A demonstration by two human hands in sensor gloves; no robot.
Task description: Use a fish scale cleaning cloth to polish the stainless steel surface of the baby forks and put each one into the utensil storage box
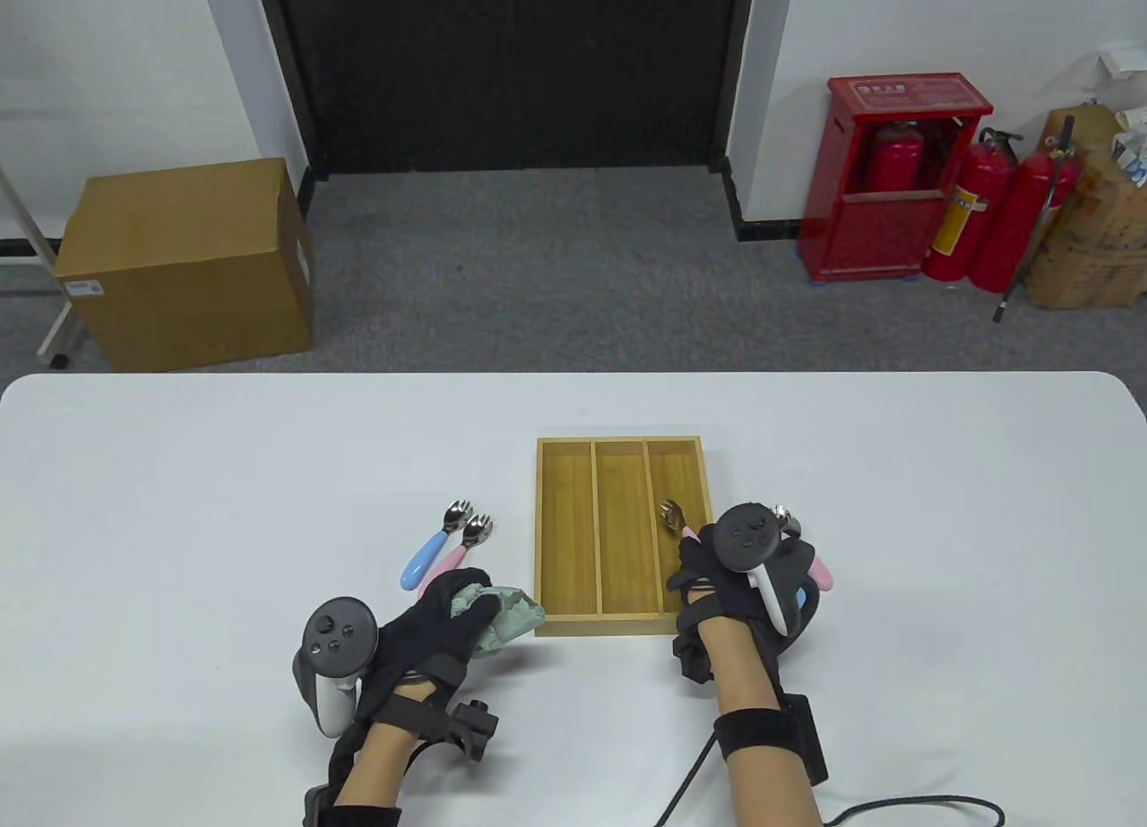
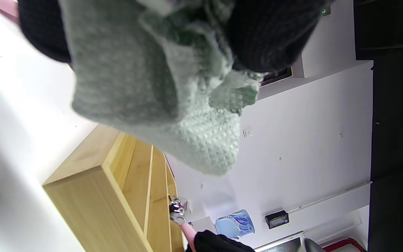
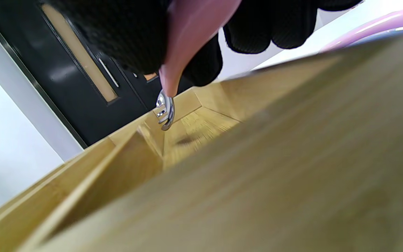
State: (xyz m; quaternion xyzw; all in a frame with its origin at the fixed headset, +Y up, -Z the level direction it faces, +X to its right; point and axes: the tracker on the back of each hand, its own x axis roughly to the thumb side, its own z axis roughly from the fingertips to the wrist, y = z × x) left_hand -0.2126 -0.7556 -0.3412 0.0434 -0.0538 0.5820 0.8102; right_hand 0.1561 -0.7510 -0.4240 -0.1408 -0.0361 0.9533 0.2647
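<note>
The wooden storage box (image 1: pixel 540 540) with three long compartments lies mid-table. My right hand (image 1: pixel 697 547) pinches a pink-handled fork (image 1: pixel 674 513) by its handle, the steel head low over the right compartment. The right wrist view shows that fork (image 3: pixel 165 111) hanging just above the box floor (image 3: pixel 191 134). My left hand (image 1: pixel 452 598) grips the bunched green cloth (image 1: pixel 511 614) left of the box's near corner. Seen from the left wrist, the cloth (image 2: pixel 173 112) fills the upper half, with the box (image 2: pixel 93 199) and held fork (image 2: pixel 176 210) beyond.
Two more forks lie left of the box, one blue-handled (image 1: pixel 428 556) and one pink-handled (image 1: pixel 464 545). Another pink-handled fork (image 1: pixel 821 572) lies right of the box, partly under my right hand's tracker. A cable (image 1: pixel 896 807) trails at the near right edge.
</note>
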